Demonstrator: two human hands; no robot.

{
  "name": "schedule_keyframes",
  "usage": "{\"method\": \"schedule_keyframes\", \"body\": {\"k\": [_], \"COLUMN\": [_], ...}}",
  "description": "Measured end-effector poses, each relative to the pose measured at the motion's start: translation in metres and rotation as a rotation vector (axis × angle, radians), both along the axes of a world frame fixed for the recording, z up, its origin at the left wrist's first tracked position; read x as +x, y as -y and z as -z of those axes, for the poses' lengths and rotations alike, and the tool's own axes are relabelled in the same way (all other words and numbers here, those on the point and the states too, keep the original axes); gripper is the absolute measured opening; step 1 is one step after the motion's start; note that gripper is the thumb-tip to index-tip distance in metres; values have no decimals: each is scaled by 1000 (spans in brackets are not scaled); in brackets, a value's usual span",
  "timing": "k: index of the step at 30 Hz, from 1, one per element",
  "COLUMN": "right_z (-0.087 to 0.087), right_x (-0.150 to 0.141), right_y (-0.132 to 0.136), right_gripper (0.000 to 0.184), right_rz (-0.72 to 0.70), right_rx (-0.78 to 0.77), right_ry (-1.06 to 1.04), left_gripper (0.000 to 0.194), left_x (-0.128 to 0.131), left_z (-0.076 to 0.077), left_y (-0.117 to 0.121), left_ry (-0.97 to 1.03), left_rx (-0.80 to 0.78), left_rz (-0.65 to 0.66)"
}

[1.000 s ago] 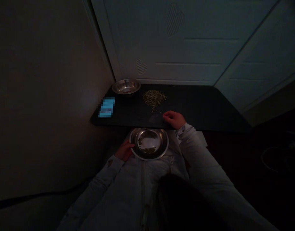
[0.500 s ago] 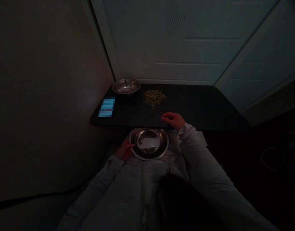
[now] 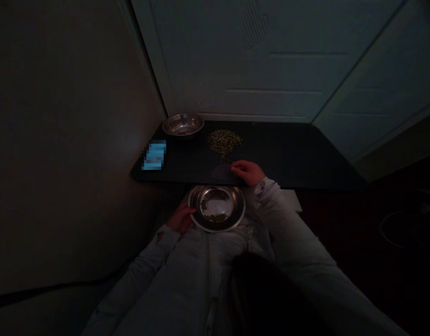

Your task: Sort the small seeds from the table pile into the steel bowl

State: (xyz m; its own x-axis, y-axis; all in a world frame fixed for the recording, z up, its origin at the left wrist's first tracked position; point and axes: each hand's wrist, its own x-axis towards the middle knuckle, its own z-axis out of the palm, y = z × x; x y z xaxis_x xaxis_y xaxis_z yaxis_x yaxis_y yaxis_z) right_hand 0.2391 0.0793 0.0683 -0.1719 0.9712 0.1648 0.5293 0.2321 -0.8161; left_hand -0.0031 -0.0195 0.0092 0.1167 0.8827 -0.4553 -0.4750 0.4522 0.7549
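Note:
A steel bowl [image 3: 235, 218] rests on my lap below the table edge, with a thin scatter of small grains [image 3: 215, 218] along its bottom. My left hand [image 3: 180, 218] grips this bowl at its left rim, thumb over the edge. On the dark table [image 3: 288, 151] lies a heap of pale and greenish grains [image 3: 224, 141], with a short trail running toward me. My right hand [image 3: 249, 172] is low over the table's front part, at the end of that trail. Its fingers are drawn together; whatever they pinch, if anything, is too small and dark to see.
A second steel bowl [image 3: 198, 127], with a small reddish patch inside, stands at the table's back left corner. In front of it lies a lit, blurred-out screen [image 3: 154, 156]. A pale panel with heart patterns [image 3: 256, 28] rises behind the table, and a wall stands at left.
My right hand has shifted slightly left along the table's front, its fingers staying together. The left hand and the bowl on my lap hold their place.

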Motion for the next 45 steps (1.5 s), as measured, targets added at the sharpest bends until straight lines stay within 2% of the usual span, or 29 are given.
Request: {"method": "schedule_keyframes", "body": {"k": [5, 15, 19, 25, 30, 36, 45], "right_z": [-4, -2, -2, -1, 0, 2, 5], "right_x": [-5, -3, 0, 17, 31, 28, 16], "right_y": [3, 3, 0, -13, -18, -14, -17], "right_gripper": [20, 23, 24, 25, 27, 22, 22], "right_rz": [-45, -104, -20, 242, 337, 285, 280], "right_rx": [-33, -49, -45, -5, 83, 138, 195], "right_ry": [67, -102, -261, -554, -399, -190, -105], "left_gripper": [36, 36, 36, 36, 33, 34, 35], "left_x": [-1, 0, -1, -5, -9, -7, -5], "left_z": [3, 0, 0, 3, 6, 6, 8], "left_y": [-1, -1, 0, 2, 1, 0, 0], "left_ry": [20, 15, 16, 23, 4, 11, 12], "left_rx": [5, 3, 13, 0, 9, 33, 14], "left_rz": [1, 12, 7, 11, 27, 21, 7]}}
